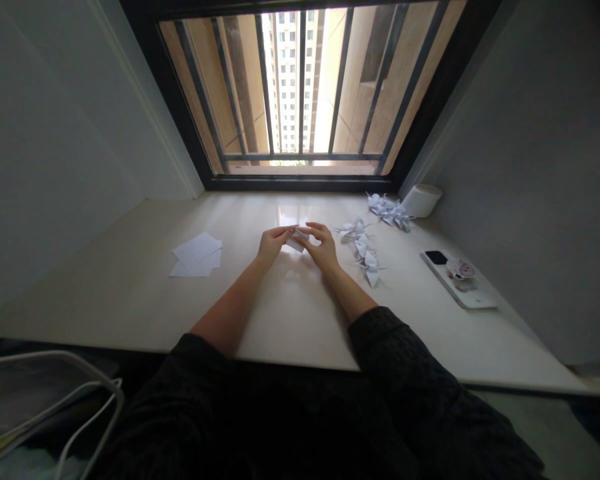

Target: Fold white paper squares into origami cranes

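Note:
My left hand (pixel 273 243) and my right hand (pixel 321 244) meet over the middle of a pale window-ledge table (pixel 130 293). Between their fingertips they pinch a small folded piece of white paper (pixel 298 241), held just above the surface. Both hands have their fingers closed on it. To the right of my right hand lie several folded white paper cranes (pixel 363 248) in a loose row. A further cluster of cranes (pixel 389 211) lies at the back right.
A small stack of white paper sheets (pixel 197 255) lies to the left. A white phone (pixel 457 278) with a round grip lies at the right. A white cylinder (pixel 421 200) stands in the back right corner. A barred window (pixel 300 87) is behind. A white wire rack (pixel 55 400) is at lower left.

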Demonstrator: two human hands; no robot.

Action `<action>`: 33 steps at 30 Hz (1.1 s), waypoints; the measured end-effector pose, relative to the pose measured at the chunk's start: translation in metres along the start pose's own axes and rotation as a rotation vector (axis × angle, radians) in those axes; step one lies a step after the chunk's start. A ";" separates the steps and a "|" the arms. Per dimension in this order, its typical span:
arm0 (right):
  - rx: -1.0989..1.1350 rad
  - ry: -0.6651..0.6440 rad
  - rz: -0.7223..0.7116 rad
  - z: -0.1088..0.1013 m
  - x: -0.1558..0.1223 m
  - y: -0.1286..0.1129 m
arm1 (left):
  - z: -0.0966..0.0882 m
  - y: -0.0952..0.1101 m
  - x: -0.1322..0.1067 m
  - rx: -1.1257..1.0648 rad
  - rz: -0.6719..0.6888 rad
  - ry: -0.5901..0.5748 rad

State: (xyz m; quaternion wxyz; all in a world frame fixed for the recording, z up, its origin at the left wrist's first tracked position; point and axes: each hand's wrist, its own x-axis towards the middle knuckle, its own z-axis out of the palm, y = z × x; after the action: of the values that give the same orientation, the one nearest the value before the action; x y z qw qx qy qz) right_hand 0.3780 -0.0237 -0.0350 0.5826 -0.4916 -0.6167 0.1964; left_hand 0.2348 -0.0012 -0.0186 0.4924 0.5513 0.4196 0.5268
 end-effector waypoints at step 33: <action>0.500 0.106 0.294 0.006 0.003 0.013 | 0.002 -0.008 0.004 0.083 0.109 0.028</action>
State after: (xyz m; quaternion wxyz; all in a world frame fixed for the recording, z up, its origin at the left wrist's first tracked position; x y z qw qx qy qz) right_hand 0.3776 -0.0136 -0.0455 0.6822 -0.4265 -0.4402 0.3986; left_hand 0.2374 0.0044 -0.0261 0.4339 0.5857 0.4172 0.5428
